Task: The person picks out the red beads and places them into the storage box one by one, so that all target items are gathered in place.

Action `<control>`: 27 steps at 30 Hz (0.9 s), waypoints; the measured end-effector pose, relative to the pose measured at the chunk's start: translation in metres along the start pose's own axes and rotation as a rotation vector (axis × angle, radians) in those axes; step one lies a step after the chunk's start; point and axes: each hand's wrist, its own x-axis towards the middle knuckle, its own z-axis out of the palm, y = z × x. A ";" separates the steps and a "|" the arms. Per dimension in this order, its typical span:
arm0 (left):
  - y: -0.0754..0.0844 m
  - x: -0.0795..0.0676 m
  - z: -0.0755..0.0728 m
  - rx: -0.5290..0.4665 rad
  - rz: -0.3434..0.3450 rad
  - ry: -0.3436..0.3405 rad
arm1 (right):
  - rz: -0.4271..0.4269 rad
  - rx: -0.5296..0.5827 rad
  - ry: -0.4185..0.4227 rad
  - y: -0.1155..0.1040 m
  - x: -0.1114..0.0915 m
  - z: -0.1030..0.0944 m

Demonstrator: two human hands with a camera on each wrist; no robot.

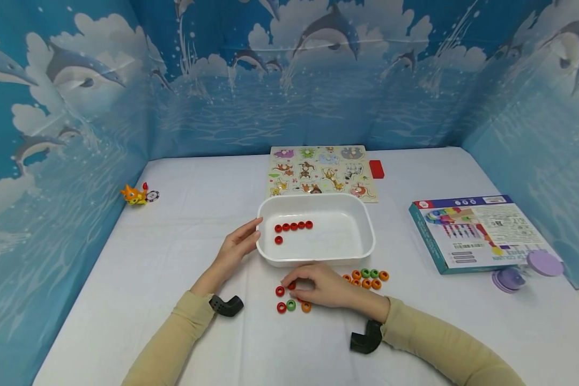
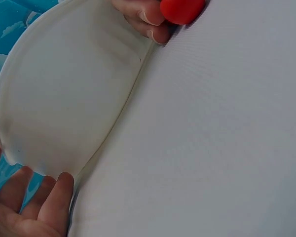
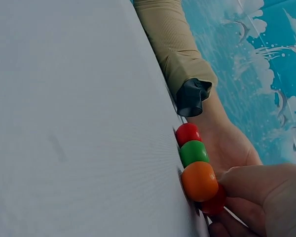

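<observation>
A white tray (image 1: 318, 256) holds several red beads (image 1: 294, 226), most in a row and one below it. My left hand (image 1: 237, 242) touches the tray's left side with extended fingers; the left wrist view shows its fingertips (image 2: 64, 180) at the tray wall. Just in front of the tray, my right hand (image 1: 325, 287) has thumb and forefinger around a red bead (image 1: 291, 286). Close by on the table lie more red beads, a green bead (image 1: 291, 305) and an orange bead (image 1: 306, 307). In the right wrist view, the orange bead (image 3: 200, 181) partly hides a red bead (image 3: 214, 200) by the fingers.
Right of my right hand are several orange and green beads (image 1: 374, 273), partly covered by it. An animal puzzle board (image 1: 323, 171) and a red block (image 1: 376, 169) lie behind the tray. A box (image 1: 482, 230) and purple lidded container (image 1: 510, 279) stand right; an orange toy (image 1: 135, 194) sits left.
</observation>
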 end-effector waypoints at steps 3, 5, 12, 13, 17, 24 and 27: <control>0.000 0.000 0.000 -0.004 0.005 0.003 | 0.022 0.012 0.007 0.000 0.000 0.000; 0.000 0.000 0.000 -0.007 0.007 0.002 | 0.040 0.019 0.016 -0.001 0.000 0.000; 0.001 -0.002 -0.001 -0.010 0.007 -0.009 | 0.106 0.019 0.030 -0.003 0.000 0.001; 0.001 -0.002 -0.001 -0.009 0.006 -0.009 | 0.109 0.012 0.030 -0.003 0.000 0.001; 0.002 -0.002 -0.002 -0.011 0.004 0.001 | 0.089 -0.014 0.024 -0.007 0.000 0.000; -0.001 -0.002 0.000 -0.019 0.043 0.005 | -0.053 0.091 -0.051 -0.037 0.000 -0.018; 0.000 -0.002 0.000 -0.028 0.050 -0.002 | -0.106 0.136 -0.083 -0.052 0.008 -0.040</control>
